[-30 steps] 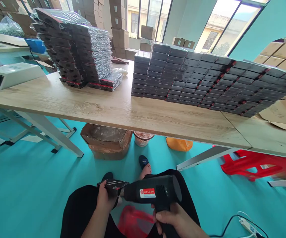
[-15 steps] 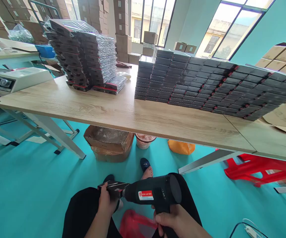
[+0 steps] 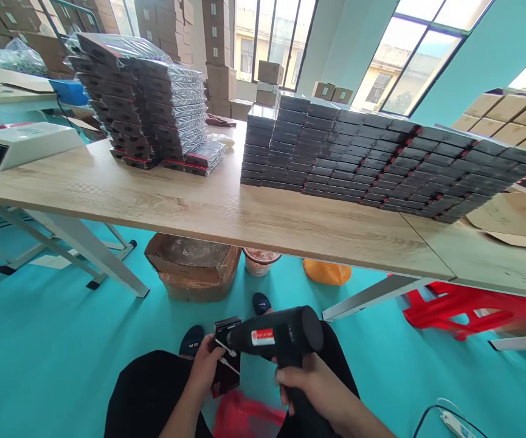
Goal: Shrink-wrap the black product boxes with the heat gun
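My right hand is closed round the handle of a black heat gun with a red and white label. The gun's nozzle points left, right at a dark flat box with white markings. My left hand grips that box by its left side, above my lap. The gun's barrel hides part of the box's upper right, so I cannot tell whether nozzle and box touch.
The wooden table bears a long wall of black boxes and stacks of film-wrapped boxes. Beneath stand an open carton, a bucket and an orange bag. A power strip lies at lower right.
My left hand has turned the box, so a broad face now shows below the nozzle. The heat gun has shifted slightly left and up. The whole view has moved a little.
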The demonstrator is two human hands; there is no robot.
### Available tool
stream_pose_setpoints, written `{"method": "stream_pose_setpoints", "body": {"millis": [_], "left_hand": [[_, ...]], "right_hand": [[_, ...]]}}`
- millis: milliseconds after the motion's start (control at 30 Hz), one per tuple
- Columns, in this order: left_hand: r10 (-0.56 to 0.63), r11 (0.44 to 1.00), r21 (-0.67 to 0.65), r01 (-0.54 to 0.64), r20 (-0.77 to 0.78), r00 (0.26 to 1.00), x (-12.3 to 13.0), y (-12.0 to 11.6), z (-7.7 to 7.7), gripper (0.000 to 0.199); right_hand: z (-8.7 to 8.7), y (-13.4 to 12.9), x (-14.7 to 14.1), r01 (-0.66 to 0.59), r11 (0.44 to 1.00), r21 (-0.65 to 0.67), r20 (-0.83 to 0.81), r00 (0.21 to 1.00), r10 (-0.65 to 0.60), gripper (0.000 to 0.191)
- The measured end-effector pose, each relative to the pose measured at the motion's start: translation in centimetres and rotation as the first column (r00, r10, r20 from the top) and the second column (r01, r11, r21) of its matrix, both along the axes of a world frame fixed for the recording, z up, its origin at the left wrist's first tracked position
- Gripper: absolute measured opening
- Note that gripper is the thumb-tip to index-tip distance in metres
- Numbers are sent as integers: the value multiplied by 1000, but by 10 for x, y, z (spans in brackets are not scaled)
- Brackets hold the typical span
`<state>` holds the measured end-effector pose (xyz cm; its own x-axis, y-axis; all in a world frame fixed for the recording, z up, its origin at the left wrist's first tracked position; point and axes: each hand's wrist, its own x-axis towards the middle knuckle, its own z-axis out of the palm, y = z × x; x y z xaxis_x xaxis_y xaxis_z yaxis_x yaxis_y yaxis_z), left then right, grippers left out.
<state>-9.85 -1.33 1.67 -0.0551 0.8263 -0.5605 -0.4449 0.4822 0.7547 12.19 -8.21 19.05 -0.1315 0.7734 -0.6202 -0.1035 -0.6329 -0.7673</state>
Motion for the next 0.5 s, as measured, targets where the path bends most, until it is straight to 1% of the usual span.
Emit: {"method": "stream_pose_setpoints", "body": {"millis": [33,67,133,167,233,333,400,500], "left_hand": [[-62,998,30,63,-34,998,0,-1,0,31],[-99,994,34,101,-47,994,0,-3,1,30],[-116,993,-1,116,-50,992,-1,-4,2,25],[-97,995,-29,96,-40,994,-2,-4,2,22],[-15,995,-101,16,8,1000,-4,-2,3,16],[98,977,-197,-79,89,991,-7,2,5,14],[141,963,-249,-102,141,980,-9,5,6,14],[203,940,-314,-132,206,957,-10,8,7,14]], "right_hand": [[0,6,-2,43,999,26,5,999,-43,28],[0,12,-4,67,997,48,0,998,-67,28],[1,23,-4,63,996,70,-17,998,-62,30],[2,27,-2,53,996,77,-19,998,-52,30],[3,32,2,37,995,94,-5,999,-37,29],[5,34,9,21,994,106,9,1000,-22,25],[5,30,13,-12,995,94,5,1000,12,25],[5,18,15,-116,991,64,-4,993,117,22]]}}
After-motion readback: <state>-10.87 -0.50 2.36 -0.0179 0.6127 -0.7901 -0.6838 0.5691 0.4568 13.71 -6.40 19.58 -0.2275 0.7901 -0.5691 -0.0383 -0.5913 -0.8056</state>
